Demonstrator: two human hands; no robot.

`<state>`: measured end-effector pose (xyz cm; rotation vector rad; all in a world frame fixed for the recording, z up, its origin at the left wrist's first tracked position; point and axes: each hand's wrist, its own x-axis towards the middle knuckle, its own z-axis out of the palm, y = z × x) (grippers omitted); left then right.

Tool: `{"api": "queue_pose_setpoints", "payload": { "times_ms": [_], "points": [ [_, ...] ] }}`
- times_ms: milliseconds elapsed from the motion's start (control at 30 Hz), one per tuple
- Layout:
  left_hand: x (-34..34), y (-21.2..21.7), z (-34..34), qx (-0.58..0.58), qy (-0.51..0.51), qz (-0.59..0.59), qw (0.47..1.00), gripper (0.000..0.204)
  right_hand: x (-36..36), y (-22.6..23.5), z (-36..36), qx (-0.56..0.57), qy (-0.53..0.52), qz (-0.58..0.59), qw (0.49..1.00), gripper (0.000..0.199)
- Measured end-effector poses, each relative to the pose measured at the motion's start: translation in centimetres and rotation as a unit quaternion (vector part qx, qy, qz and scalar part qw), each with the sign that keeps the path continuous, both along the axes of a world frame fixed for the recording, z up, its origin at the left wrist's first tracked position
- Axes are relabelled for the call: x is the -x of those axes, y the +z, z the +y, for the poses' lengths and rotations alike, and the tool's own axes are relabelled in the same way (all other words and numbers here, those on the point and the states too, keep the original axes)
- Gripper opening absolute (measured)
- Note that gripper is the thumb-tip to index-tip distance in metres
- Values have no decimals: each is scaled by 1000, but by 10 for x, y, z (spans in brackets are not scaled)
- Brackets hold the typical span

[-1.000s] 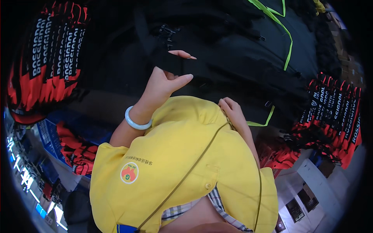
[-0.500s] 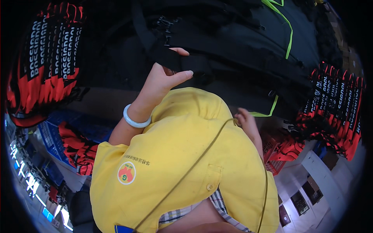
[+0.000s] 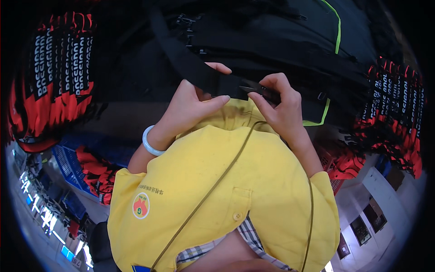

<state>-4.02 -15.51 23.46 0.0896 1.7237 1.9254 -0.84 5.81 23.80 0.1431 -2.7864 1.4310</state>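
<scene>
A wide black webbing strap (image 3: 188, 65) runs down from the dark fabric into my left hand (image 3: 192, 102), which is closed around it with the thumb along the lower edge. In my right hand (image 3: 283, 104) is a small dark pair of thread snips (image 3: 267, 93), pinched between thumb and fingers. Their pointed metal blades lie at the strap's edge, close to my left fingertips. Whether the blades touch the webbing cannot be told. A brown cord (image 3: 226, 170) hangs over the yellow shirt and leads up toward my right hand.
Black fabric pieces (image 3: 281, 59) cover the work surface, with bright green trim (image 3: 338, 31) at the right. Stacks of red and black printed pieces stand left (image 3: 63, 77) and right (image 3: 394, 104). A blue crate (image 3: 72, 167) and a red crate (image 3: 324, 156) sit lower down.
My right hand has risen from beside the shirt to the strap, bringing the snips into view. My left hand still grips the strap and has shifted slightly downward.
</scene>
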Motion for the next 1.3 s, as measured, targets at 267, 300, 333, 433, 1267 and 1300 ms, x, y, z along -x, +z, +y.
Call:
{"api": "queue_pose_setpoints", "payload": {
  "times_ms": [267, 300, 333, 433, 1267, 1300],
  "points": [
    [-4, 1, 2, 7, -1, 9, 1000, 42, 2, -4, 3, -4, 18, 14, 1000, 29],
    [-4, 2, 2, 4, -2, 1, 1000, 43, 2, -5, 4, -3, 17, 14, 1000, 29],
    [-4, 3, 2, 1, -4, -6, 1000, 43, 2, -6, 5, -1, 20, 13, 1000, 30],
    [-5, 4, 4, -11, 0, -21, 1000, 43, 3, -6, 6, 3, 31, 8, 999, 30],
    [-15, -1, 7, 116, 21, 38, 992, 37, 15, -35, 41, 504, -137, -201, 829, 29],
    [-15, -2, 7, 118, 21, 39, 992, 37, 10, -31, 32, 436, -164, -196, 863, 18]
  ]
}}
